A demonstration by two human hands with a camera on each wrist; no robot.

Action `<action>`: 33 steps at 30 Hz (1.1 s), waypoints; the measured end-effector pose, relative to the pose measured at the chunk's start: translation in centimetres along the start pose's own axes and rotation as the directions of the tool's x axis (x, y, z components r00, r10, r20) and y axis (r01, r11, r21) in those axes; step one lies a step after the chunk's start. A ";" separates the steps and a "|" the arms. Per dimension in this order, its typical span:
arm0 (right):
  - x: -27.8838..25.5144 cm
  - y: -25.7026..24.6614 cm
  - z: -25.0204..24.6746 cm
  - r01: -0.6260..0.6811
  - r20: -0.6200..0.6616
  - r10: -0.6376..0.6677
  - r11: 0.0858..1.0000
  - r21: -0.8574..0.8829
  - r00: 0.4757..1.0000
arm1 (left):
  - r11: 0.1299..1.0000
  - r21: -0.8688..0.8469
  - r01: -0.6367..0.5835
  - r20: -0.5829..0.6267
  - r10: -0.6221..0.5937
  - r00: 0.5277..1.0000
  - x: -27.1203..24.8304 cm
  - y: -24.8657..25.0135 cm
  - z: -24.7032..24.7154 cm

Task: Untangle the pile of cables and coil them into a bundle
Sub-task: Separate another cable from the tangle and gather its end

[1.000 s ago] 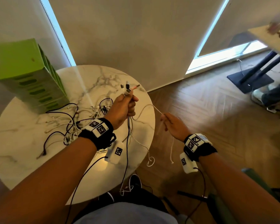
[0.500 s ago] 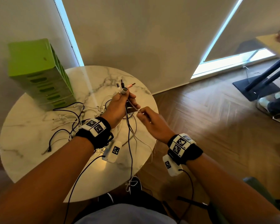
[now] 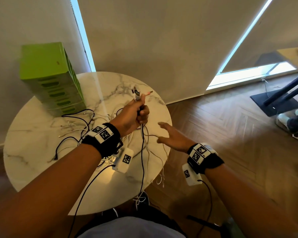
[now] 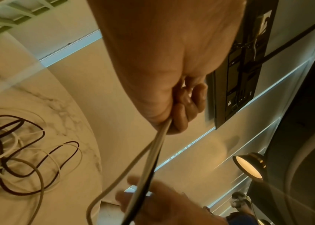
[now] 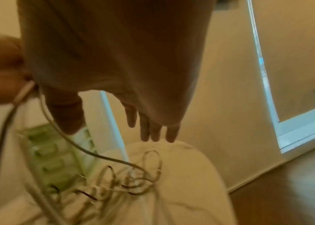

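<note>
My left hand [image 3: 138, 114] is raised above the round marble table [image 3: 33, 148] and grips a bunch of cables [image 3: 142, 145] just below their plugs [image 3: 138, 94], which stick up out of the fist. The black and white strands hang down from the fist [image 4: 179, 120] past the table's front edge. A tangle of black and white cables [image 3: 76, 127] lies on the tabletop to the left [image 4: 18, 155]. My right hand [image 3: 169, 136] hovers just right of the hanging strands with its fingers [image 5: 152, 130] stretched out, holding nothing.
A green slotted box [image 3: 50, 79] stands on the table's far left. Wood floor lies to the right, with a dark table base [image 3: 275, 100] and another person's shoe [image 3: 286, 121] far right. Wrist camera leads hang below both arms.
My right hand has let go of the thin white cable it was pulling and now stands with fingers spread beside the strands. My left hand keeps its grip on the bunch.
</note>
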State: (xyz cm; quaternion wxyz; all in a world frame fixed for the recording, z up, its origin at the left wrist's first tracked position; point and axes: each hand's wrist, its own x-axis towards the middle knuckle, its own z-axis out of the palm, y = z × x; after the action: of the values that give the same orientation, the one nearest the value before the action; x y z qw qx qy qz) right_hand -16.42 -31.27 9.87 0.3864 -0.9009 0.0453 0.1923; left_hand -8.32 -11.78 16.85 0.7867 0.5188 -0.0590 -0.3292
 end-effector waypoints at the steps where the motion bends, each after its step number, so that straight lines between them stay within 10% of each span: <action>1: 0.3 -1.9 0.4 0.059 0.027 -0.061 0.994 0.087 0.998 | 1.000 0.014 0.022 0.033 -0.022 0.999 -0.1 0.1 0.2; 5: 0.6 -7.4 1.9 0.165 0.088 -0.205 0.927 0.336 0.975 | 0.993 0.034 0.109 0.091 -0.112 0.990 -0.5 0.7 0.6; 9: -0.4 -7.9 1.2 0.006 0.218 -0.154 0.828 0.561 0.964 | 0.989 0.095 0.110 0.180 -0.125 0.976 -0.9 2.1 -1.4; 14: 0.4 -6.1 -0.6 0.000 0.181 -0.048 0.967 0.255 0.982 | 0.986 0.088 0.141 0.242 -0.159 0.957 -1.6 2.4 -3.5; 19: 1.7 -6.9 0.3 0.115 -0.114 -0.121 0.992 -0.059 0.986 | 0.966 -0.252 -0.062 0.115 0.093 0.989 -0.7 2.2 -2.7; 27: 1.6 -8.8 5.3 -0.037 0.209 -0.078 0.867 0.497 0.975 | 0.913 -0.293 -0.284 -0.252 0.213 0.944 0.6 4.3 -5.8; 33: 1.9 -9.2 8.7 0.371 0.174 -0.330 0.871 -0.324 0.928 | 0.910 -0.352 -0.218 -0.249 0.134 0.959 -0.4 5.0 -10.7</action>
State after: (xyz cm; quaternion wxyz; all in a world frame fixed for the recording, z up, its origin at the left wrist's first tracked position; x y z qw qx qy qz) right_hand -15.26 -18.53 9.99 0.2498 -0.9360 -0.1760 0.1748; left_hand -1.72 -2.04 16.34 0.8997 0.3840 0.0456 -0.2023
